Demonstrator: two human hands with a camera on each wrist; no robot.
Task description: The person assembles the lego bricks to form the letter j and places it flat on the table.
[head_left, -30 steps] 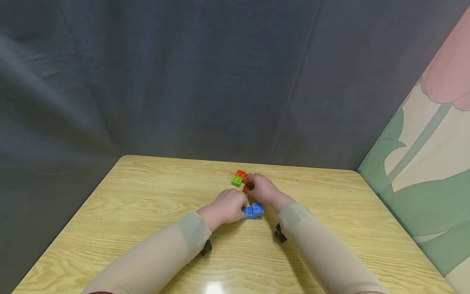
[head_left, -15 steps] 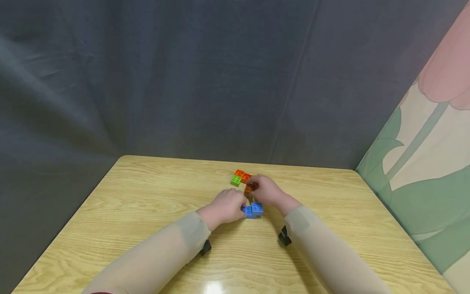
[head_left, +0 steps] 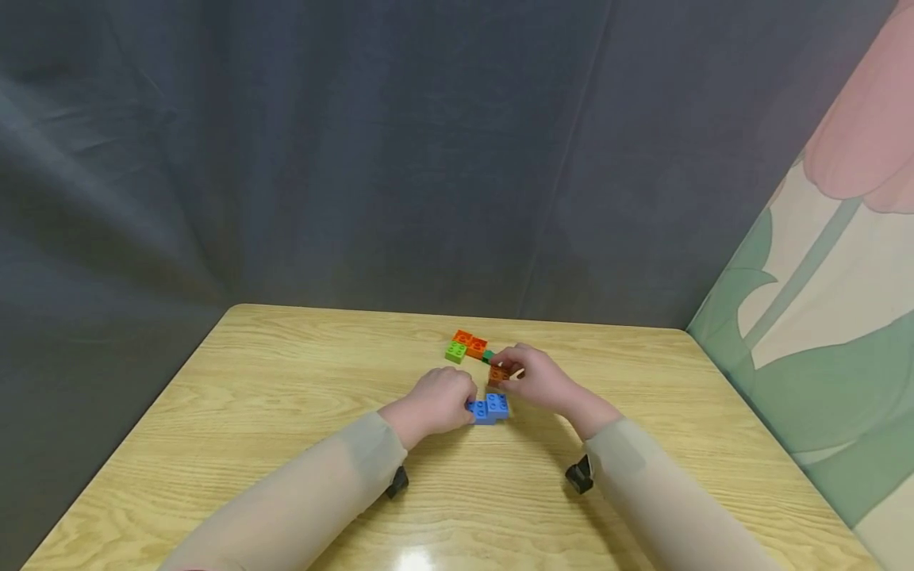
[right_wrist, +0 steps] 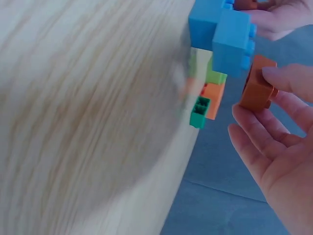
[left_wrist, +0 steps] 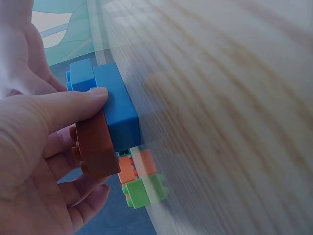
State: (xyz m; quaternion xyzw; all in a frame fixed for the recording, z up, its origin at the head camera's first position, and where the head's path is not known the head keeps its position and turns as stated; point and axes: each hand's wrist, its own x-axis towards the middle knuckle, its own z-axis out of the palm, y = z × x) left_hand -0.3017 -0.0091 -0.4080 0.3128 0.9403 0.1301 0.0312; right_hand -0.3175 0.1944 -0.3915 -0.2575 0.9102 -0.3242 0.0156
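Observation:
My left hand [head_left: 441, 399] grips a joined row of blue bricks [head_left: 497, 405] on the table, its thumb pressed along the long lower blue brick [left_wrist: 117, 105]. At the end by this hand a brown brick [left_wrist: 98, 147] sits on the lower blue one; a smaller blue brick [left_wrist: 82, 75] is stacked at the other end. My right hand [head_left: 537, 377] pinches another brown brick [right_wrist: 259, 83] between thumb and fingers, just beyond the blue bricks. In the right wrist view its hollow underside faces left and its studs point toward the palm.
Farther back on the wooden table [head_left: 321, 373] lie orange bricks [head_left: 470, 343], a lime green brick [head_left: 455, 352] and a dark green brick [right_wrist: 199, 112], close together. A dark curtain [head_left: 400, 159] hangs behind the table, with a flower-patterned cloth [head_left: 835, 301] on the right.
My right hand has moved right and a little nearer with the brown brick, away from the orange bricks. The dark green brick now shows. My left hand has stayed almost still on the blue bricks.

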